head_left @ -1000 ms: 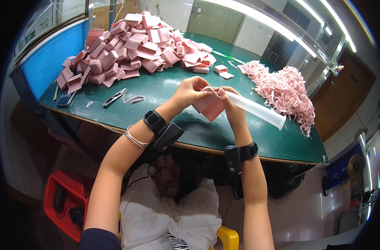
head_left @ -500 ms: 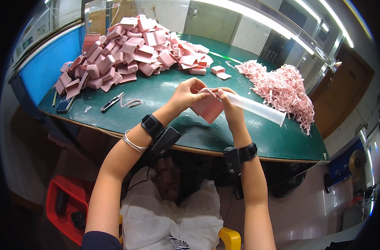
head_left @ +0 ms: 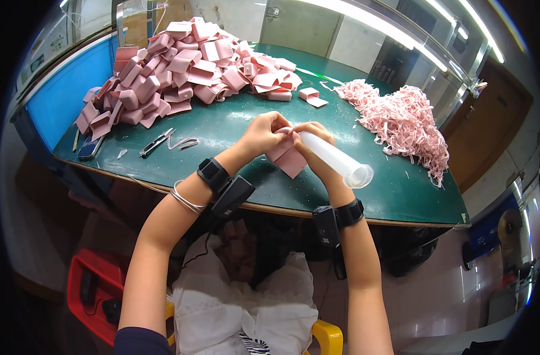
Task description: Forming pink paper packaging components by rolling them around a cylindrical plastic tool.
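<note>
My left hand (head_left: 261, 138) pinches the upper edge of a pink pouch-like piece (head_left: 290, 163), which hangs tilted above the green table. Close beside it, my right hand (head_left: 318, 148) is closed around a translucent white plastic tube (head_left: 332, 155). The tube's wide open end points toward me and to the right. Fingertips of both hands meet at the top of the pink piece; they hide the tube's other end and whatever it touches there.
A big heap of pink pouches (head_left: 184, 68) covers the back left, with one loose pouch (head_left: 312, 96) nearby. Pink shredded strips (head_left: 403, 121) are piled at the right. A snipping tool (head_left: 156, 142), a curled strip (head_left: 182, 143) and a phone (head_left: 90, 148) lie at the left.
The tube has swung so its open end now points more toward me and lower. Both hands stay close together on the pink piece, which has shifted slightly left.
</note>
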`<state>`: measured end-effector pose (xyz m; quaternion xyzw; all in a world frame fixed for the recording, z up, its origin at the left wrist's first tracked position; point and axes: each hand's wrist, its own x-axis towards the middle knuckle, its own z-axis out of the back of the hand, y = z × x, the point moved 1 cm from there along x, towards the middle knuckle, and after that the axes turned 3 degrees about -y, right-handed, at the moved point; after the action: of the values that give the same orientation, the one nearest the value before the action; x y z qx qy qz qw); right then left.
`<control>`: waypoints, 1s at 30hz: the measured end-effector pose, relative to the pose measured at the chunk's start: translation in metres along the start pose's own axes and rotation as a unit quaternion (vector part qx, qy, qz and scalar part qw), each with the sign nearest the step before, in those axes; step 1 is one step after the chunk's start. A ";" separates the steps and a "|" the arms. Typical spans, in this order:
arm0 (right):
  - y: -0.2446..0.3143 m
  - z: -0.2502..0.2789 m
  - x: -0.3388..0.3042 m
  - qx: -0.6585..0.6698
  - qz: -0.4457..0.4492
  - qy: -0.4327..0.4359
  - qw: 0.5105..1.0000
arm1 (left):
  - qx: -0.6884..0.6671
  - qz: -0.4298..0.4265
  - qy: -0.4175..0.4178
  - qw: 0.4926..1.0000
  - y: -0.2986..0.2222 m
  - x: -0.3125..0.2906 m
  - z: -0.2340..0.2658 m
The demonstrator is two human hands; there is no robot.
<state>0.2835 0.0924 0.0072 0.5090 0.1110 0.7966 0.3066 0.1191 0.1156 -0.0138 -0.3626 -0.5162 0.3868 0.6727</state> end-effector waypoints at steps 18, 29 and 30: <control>-0.013 -0.001 0.001 0.169 -0.089 0.018 0.981 | 0.016 -0.054 -0.069 0.996 0.005 0.009 0.002; -0.033 0.011 0.002 0.291 -0.185 -0.082 0.935 | 0.000 -0.004 -0.181 0.983 -0.009 0.000 0.021; -0.034 0.012 0.002 0.249 -0.186 -0.072 0.948 | 0.001 -0.005 -0.176 0.984 -0.009 -0.001 0.020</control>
<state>0.3064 0.1185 -0.0021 0.5956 0.3764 0.6333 0.3203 0.1003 0.1121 -0.0019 -0.2850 -0.6281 0.4418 0.5737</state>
